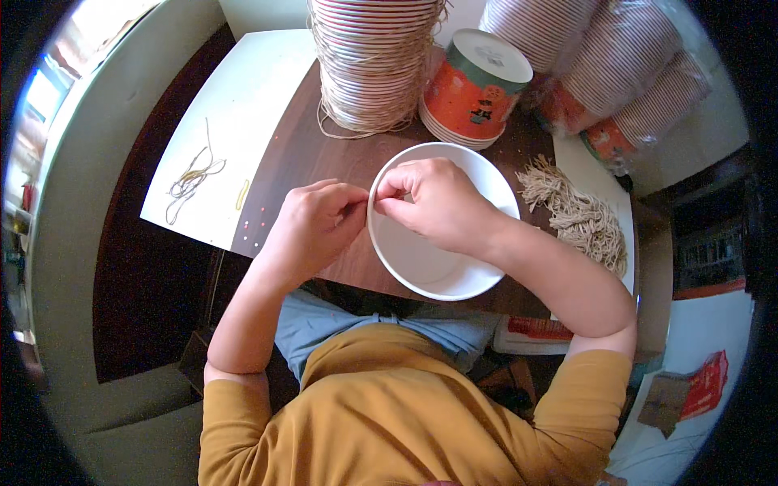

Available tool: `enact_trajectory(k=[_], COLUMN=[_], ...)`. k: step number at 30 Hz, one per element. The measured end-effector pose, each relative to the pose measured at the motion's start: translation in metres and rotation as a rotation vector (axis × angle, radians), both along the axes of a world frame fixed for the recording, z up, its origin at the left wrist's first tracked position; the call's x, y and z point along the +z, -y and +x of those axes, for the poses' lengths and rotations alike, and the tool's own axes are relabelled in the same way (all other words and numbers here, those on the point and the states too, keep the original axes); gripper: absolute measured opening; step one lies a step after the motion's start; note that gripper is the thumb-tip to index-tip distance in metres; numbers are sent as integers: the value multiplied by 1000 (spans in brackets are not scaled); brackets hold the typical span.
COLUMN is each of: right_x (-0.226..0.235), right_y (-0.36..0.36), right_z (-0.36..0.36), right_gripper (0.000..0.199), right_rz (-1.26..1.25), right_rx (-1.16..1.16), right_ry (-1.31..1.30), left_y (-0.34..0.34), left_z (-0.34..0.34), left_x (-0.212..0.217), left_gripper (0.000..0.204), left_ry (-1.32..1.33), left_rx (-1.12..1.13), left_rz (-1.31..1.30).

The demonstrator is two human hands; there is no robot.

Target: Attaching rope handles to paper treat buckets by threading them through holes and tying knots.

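A round white paper bucket (429,263) stands in front of me, its open mouth facing up. Outside its left wall, my left hand (318,220) is closed in a pinch, fingertips against the wall near the rim. My right hand (433,198) reaches over the mouth and pinches just inside the same spot on the wall. Whatever lies between the fingertips is too small or hidden to make out. To the right of the bucket lies a bundle of beige cords (579,212).
Behind the bucket rises a tall stack of buckets with cords (377,69). Beside it are upside-down orange and green buckets (474,93) and plastic-wrapped bucket stacks (620,69). Loose cords (193,180) lie on a white board (235,105) at the left of the brown table (304,154).
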State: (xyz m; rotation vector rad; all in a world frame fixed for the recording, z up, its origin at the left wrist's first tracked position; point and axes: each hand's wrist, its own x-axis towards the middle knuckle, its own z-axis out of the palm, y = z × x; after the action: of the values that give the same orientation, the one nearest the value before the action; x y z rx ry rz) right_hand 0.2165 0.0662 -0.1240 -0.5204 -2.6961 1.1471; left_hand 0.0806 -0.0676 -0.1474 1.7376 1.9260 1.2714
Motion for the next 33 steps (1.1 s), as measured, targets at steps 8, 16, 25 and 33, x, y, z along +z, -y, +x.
enact_trajectory(k=[8,16,25,33], right_x=[42,53,73,68], right_y=[-9,3,5,11], right_z=[30,25,10,-27], right_gripper=[26,20,13,15], right_rz=[-33,-103,171,32], right_rx=[78,114,753,564], right_ry=[333,100,-61,161], left_y=[41,51,44,52], left_z=[-6,22,31,26], left_x=[0,5,-9,-5], left_gripper=[8,17,19,16], left_ry=[514,1277,1226,1186], left_rx=[-44,-382,-248,-265], left_rz=[-210,-31,-10,-71])
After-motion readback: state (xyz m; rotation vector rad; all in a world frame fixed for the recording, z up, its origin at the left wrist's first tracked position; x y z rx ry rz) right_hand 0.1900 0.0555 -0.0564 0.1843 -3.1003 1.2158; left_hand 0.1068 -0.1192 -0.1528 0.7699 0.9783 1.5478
